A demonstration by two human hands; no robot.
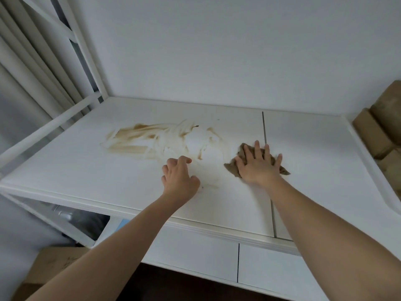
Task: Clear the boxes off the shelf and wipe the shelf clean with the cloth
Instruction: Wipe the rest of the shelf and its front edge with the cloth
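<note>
The white shelf carries a smeared brown stain left of its middle. My right hand lies flat with spread fingers on a brown cloth, pressing it onto the shelf just right of the stain. My left hand rests on the shelf near the front of the stain, fingers loosely curled and holding nothing. No boxes stand on the shelf surface in view.
Cardboard boxes are stacked past the shelf's right edge. Another cardboard box sits low at the left, below the shelf. A white frame post rises at the back left corner, and a white wall backs the shelf.
</note>
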